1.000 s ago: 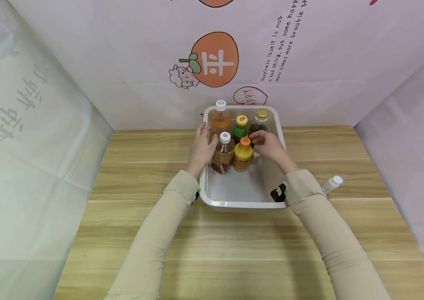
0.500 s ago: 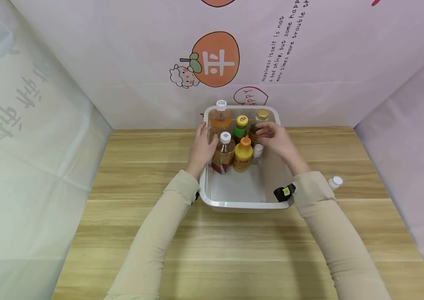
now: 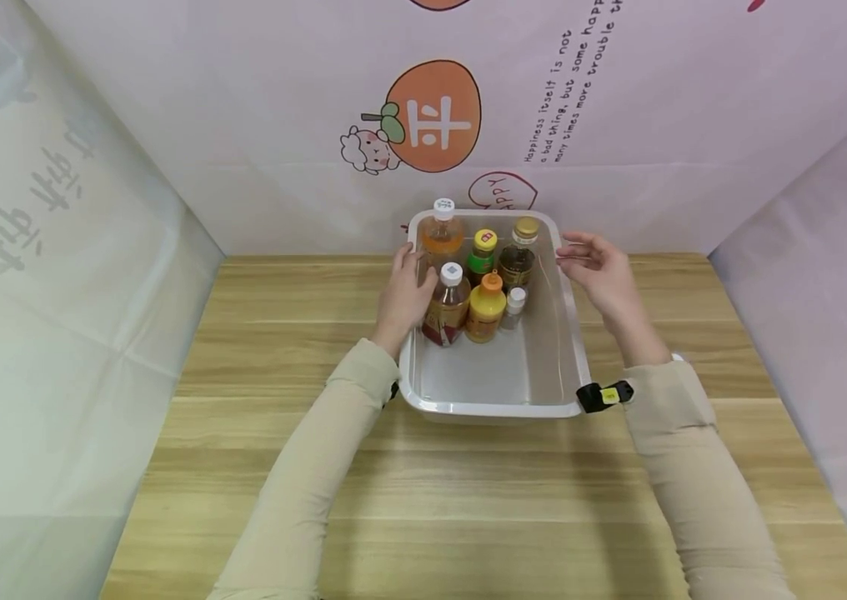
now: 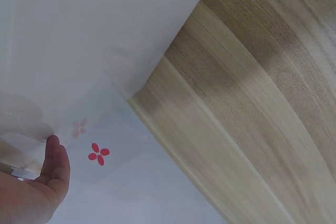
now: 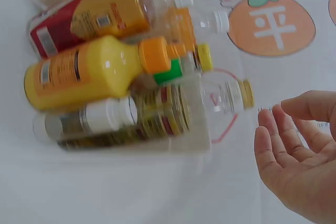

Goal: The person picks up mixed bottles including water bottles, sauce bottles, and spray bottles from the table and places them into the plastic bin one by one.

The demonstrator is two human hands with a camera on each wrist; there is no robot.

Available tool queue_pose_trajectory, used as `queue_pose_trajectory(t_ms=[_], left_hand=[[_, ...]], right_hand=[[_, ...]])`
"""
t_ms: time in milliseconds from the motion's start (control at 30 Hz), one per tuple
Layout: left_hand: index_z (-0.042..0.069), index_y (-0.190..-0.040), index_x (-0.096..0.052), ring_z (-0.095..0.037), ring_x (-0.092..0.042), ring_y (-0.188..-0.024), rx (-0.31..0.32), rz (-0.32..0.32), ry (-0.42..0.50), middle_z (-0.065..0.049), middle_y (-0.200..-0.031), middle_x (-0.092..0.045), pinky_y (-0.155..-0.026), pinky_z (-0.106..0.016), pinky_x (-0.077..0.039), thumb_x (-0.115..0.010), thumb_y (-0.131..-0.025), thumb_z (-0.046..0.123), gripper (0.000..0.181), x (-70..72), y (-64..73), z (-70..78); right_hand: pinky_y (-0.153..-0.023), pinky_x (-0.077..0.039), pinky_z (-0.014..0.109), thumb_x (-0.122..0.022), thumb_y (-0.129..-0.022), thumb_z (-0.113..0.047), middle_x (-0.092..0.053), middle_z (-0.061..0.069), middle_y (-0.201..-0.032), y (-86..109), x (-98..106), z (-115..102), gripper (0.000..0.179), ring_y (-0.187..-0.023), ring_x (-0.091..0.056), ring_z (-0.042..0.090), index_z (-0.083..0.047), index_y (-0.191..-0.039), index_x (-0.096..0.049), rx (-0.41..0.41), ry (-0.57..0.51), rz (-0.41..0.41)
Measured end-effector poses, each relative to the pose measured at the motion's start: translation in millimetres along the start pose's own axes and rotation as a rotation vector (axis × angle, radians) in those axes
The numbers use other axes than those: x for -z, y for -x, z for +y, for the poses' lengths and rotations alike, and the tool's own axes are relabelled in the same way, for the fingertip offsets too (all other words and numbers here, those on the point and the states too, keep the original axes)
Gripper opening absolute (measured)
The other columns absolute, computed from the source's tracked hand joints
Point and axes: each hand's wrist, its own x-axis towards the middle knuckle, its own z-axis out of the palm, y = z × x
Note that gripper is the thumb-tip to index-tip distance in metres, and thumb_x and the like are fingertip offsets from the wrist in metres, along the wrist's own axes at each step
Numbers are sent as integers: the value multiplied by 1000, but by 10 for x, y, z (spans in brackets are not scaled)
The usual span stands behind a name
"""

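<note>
A white plastic bin (image 3: 491, 409) stands on the table with several bottles upright in it. My left hand (image 3: 403, 300) holds its left rim, fingers outside and thumb inside, near a white-capped drink bottle (image 3: 446, 312). Right of that bottle are a yellow squeeze bottle (image 3: 485, 315) with an orange nozzle and a small white-capped bottle (image 3: 515, 307). Behind them stand an orange drink bottle (image 3: 442, 237), a yellow-capped bottle (image 3: 480, 258) with a green label, and a gold-capped dark bottle (image 3: 518, 260). My right hand (image 3: 602, 279) is just beyond the right rim, fingers relaxed, holding nothing.
The wood-grain table (image 3: 281, 375) meets a printed white backdrop (image 3: 303, 200) behind the bin. A white cap (image 3: 677, 357) peeks out beside my right sleeve; the bottle under it is hidden. Inside the bin, the grey floor (image 3: 476, 371) shows at the front.
My right hand has let go of the small white-capped bottle, risen past the gold-capped bottle and moved right, out over the bin's right rim. My left hand stays on the left rim.
</note>
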Motion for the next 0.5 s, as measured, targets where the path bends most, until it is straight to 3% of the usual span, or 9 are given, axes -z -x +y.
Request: queue_pose_trajectory(t_ms=[167, 500], left_hand=[[12, -144, -38, -29, -38, -140, 1, -8, 4, 0, -161, -16, -111, -47, -39, -42, -99, 32, 50, 6, 0, 0], [11, -143, -40, -30, -39, -139, -9, 3, -15, -1, -160, -18, -110, -47, -40, -42, -99, 31, 49, 4, -9, -5]], right_hand=[[-76, -49, 4, -56, -91, 2, -62, -22, -89, 52, 200, 60, 35, -84, -59, -6, -26, -112, -58, -13, -56, 63], [-74, -50, 5, -53, -90, 7, -65, -14, -89, 151, 517, 211, 34, -82, -64, -3, -23, -104, -61, -28, -323, 122]])
